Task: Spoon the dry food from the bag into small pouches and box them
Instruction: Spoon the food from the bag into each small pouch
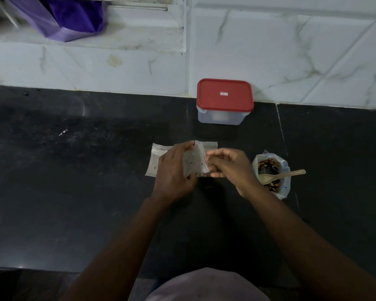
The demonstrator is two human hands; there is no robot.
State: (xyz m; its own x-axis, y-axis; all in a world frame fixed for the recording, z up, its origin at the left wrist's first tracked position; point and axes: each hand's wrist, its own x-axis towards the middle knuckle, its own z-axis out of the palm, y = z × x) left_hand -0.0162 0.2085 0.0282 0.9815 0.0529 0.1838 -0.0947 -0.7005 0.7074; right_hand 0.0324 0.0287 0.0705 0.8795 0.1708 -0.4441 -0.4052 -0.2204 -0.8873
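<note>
A small clear pouch (197, 160) with a little brown food at its bottom is held upright over the black counter (74, 181). My left hand (174, 172) grips its left side and my right hand (228, 165) pinches its right edge near the top. Beneath my left hand lie more flat empty pouches (157, 157). To the right stands an open clear bag of dry food (271, 174) with a pale spoon (280, 175) resting in it, handle pointing right. A clear box with a red lid (225, 96), closed, stands behind against the wall.
White marble-look tiles (291, 51) line the wall behind the counter. A purple bag (70, 18) sits on a ledge at the top left. The counter's front edge runs near my body at the bottom.
</note>
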